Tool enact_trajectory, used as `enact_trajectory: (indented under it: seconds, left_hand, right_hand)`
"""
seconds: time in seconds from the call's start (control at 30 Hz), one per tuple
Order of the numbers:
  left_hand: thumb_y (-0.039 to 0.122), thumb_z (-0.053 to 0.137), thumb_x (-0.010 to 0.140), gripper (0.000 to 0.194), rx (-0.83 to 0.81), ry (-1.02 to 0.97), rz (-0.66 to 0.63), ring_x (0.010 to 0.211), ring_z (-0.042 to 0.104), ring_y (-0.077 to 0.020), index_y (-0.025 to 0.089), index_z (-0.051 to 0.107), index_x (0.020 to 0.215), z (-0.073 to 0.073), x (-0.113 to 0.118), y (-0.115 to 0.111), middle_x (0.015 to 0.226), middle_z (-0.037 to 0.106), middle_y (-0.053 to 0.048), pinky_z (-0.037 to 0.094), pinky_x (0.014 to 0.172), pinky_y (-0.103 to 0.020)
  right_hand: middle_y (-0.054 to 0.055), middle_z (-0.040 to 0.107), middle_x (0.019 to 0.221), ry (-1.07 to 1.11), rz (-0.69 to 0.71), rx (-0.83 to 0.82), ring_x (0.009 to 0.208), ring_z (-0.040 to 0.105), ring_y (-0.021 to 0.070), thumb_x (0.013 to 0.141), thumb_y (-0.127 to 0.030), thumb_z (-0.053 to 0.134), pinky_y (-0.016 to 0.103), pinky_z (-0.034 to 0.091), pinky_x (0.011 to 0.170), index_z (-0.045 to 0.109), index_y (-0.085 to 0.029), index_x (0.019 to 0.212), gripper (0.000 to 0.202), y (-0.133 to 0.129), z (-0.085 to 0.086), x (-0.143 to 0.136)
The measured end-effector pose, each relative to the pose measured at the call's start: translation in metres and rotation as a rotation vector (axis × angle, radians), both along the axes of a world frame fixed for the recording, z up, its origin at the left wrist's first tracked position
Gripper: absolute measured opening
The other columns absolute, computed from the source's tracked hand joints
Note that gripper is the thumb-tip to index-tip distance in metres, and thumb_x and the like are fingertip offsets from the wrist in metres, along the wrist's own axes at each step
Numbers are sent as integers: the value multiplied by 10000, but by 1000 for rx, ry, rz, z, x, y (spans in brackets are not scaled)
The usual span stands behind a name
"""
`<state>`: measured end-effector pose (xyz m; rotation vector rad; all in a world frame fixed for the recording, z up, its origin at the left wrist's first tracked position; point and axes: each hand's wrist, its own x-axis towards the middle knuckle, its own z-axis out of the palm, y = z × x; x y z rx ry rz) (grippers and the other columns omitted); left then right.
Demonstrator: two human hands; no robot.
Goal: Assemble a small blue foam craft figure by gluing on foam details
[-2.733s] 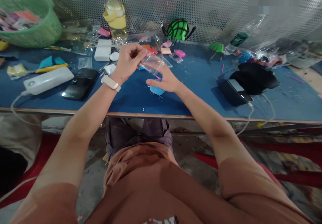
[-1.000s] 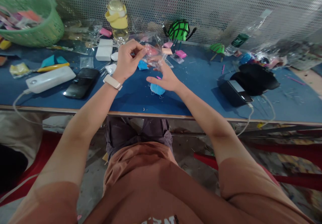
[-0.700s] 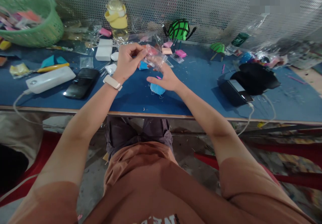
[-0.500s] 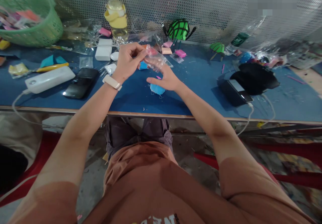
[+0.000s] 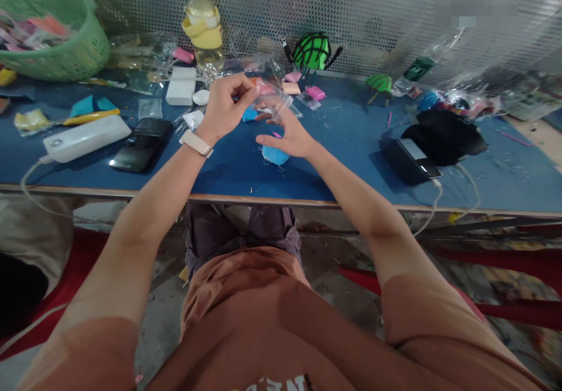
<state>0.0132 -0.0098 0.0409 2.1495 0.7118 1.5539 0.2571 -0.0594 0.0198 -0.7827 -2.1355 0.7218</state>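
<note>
A small clear plastic bag (image 5: 273, 99) with something red or orange showing at it hangs from my left hand (image 5: 228, 105), pinched between thumb and fingertips. Whether the red piece lies inside the bag or behind it, I cannot tell. My right hand (image 5: 292, 133) is just right of the bag, thumb stretched out and fingers apart, partly behind the film. Below its thumb, a rounded light-blue clay piece (image 5: 275, 155) with a bit of pink on top rests on the blue table (image 5: 228, 174). A smaller blue piece (image 5: 250, 114) shows between my hands.
At the back stand a yellow-lidded bottle (image 5: 205, 31) and a green-and-black turtle-like figure (image 5: 312, 51). Left are a green basket (image 5: 83, 45), a white power strip (image 5: 88, 139) and a black phone-like device (image 5: 143, 144). A black box (image 5: 408, 160) with a cable sits right.
My right hand's fingers have drawn slightly away from the plastic bag and spread. My left hand keeps its pinch in nearly the same place.
</note>
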Motion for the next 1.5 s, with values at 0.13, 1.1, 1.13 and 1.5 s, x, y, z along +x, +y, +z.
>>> enact_trajectory:
  seconds: [0.13,1.1,1.13,1.5]
  left_hand:
    - [877,698,1110,617,8,45,16,808,665,-208,293,640,918,1,0,-2,699,575,6,569,732,-409]
    - [909,792,998,651,-61,-74,-9,721,676,-240,303,647,809,5,9,-9,680,553,-14,615,683,-398]
    - [918,791,994,658,-63,-77,-13,709,671,-238,305,641,807,5,9,-10,671,547,-10,610,674,-399]
    - [954,753,1021,682,-59,-66,22,706,637,-192,294,697,859,0,7,-5,616,534,16,514,649,-391]
  right_hand:
    - [157,616,1791,-5,9,-44,1512,732,458,780,-1089,826,746,564,1337,532,-380,1734,1224,-1,2,0]
    - [176,737,1571,36,64,-152,1405,773,426,691,-1172,767,717,635,1259,480,-360,1732,1350,0,8,-3]
    - [183,726,1591,41,55,-143,1431,759,434,693,-1171,767,718,639,1260,479,-357,1739,1357,0,8,-4]
    - [132,792,1495,89,43,-113,1375,813,427,744,-1139,783,738,638,1255,580,-373,1709,1248,10,-2,5]
